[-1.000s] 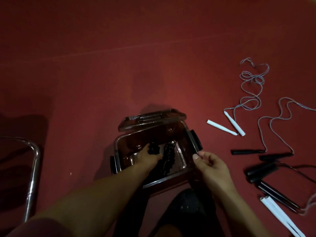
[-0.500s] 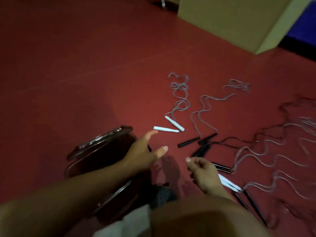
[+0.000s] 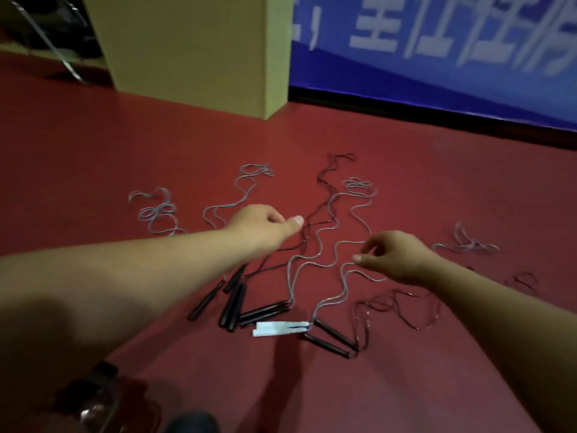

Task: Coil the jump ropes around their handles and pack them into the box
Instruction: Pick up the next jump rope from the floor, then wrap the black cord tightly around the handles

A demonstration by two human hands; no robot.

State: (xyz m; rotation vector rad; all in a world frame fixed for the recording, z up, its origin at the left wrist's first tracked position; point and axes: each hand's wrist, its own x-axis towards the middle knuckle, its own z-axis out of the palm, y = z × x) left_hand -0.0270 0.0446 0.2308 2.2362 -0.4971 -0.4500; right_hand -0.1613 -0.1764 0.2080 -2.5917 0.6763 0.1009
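Observation:
Several jump ropes lie uncoiled on the red floor. Black handles (image 3: pixel 231 303) cluster near the middle, with another black pair (image 3: pixel 331 339) to the right and white handles (image 3: pixel 281 328) between them. Grey cords (image 3: pixel 321 254) and black cords (image 3: pixel 324 198) snake away from them. My left hand (image 3: pixel 265 227) reaches out over a black cord with loosely curled fingers and the thumb out, holding nothing visible. My right hand (image 3: pixel 394 258) hovers at a grey cord with curled fingers; whether it pinches the cord is unclear. A corner of the clear box (image 3: pixel 90 409) shows at bottom left.
A pale yellow pillar (image 3: pixel 193 51) stands at the back, with a blue banner (image 3: pixel 437 60) along the wall to its right. A metal chair leg (image 3: pixel 64 62) is at top left. More loose cords (image 3: pixel 465 243) lie far right. A dark shape (image 3: pixel 190 423) sits at the bottom edge.
The view has swung right and up, away from the box to the loose ropes. Both hands have left the box and stretched forward over the cords.

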